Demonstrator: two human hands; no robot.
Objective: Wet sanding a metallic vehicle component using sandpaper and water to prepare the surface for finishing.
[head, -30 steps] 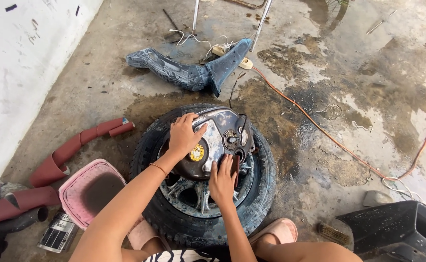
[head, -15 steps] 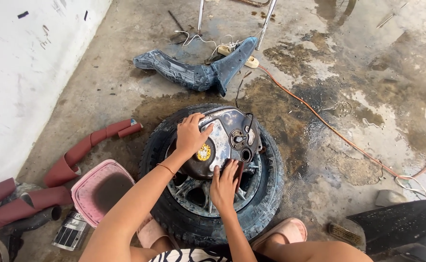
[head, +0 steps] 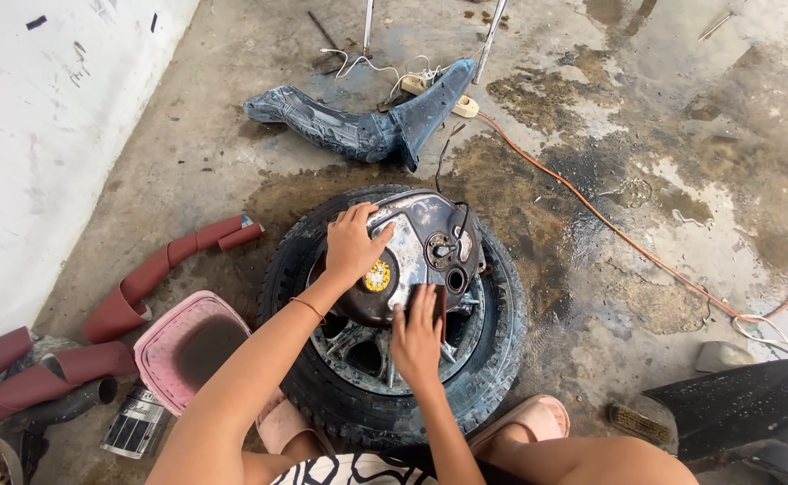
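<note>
A dark, worn metal tank [head: 412,256] lies on top of a car tyre [head: 394,314] flat on the wet concrete floor [head: 592,180]. The left hand [head: 354,244] presses its upper left side, fingers spread. The right hand [head: 416,337] lies flat on its near edge, fingers together over a dark sanding piece [head: 437,305]. A pink basin [head: 187,346] sits just left of the tyre.

Resting on the black rubber tyre with its metal rim [head: 502,359] in the middle of the wet concrete floor [head: 681,180]: a worn, dark metal fuel tank [head: 416,247], left hand [head: 351,244] on its top, right hand [head: 416,337] at its near edge, pink square plastic basin [head: 169,337] left of the tyre, blue denim jeans [head: 358,130] beyond.
</note>
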